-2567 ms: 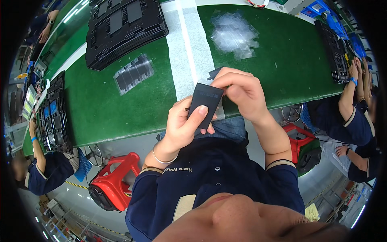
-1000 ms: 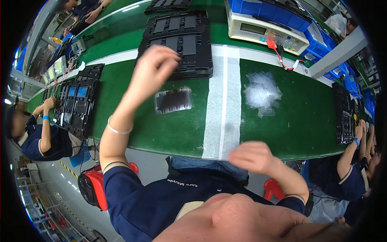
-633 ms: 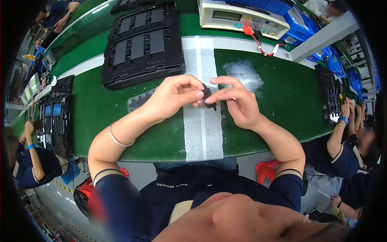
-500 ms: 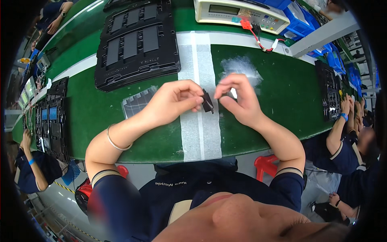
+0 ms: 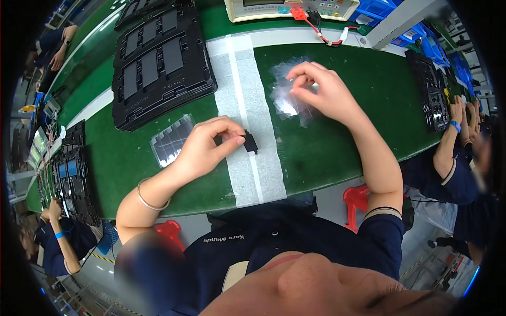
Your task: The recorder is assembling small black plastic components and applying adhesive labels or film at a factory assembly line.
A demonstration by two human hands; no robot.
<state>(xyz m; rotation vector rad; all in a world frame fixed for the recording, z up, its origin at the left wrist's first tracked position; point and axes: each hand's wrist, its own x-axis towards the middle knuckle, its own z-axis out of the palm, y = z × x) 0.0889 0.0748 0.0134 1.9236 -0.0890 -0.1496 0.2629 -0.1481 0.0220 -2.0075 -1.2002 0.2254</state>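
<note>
My left hand (image 5: pixel 208 145) is closed in a pinch on a small flat black part (image 5: pixel 250 142), holding it by its left edge over the pale strip (image 5: pixel 266 158) that runs down the bench. A tiny tab shows at the part's lower corner. To the right, my right hand (image 5: pixel 324 92) hovers over a loose pile of clear plastic film pieces (image 5: pixel 289 104). Its fingers are curled, with a gap between thumb and forefinger, and I see nothing between them. Beside my left forearm lies a clear sheet with a grid of lines (image 5: pixel 171 141).
Stacked black trays (image 5: pixel 163 63) holding dark flat pieces stand at the back left. A cream-coloured tester (image 5: pixel 290 9) with red and black leads sits at the far edge, near a grey post (image 5: pixel 406 23). Co-workers' hands (image 5: pixel 457 113) and more trays (image 5: pixel 429 92) are at the right.
My right hand has moved away from the black part, to the right and farther back over the film pile. My left hand still holds the part, slightly lower left in the shifted view.
</note>
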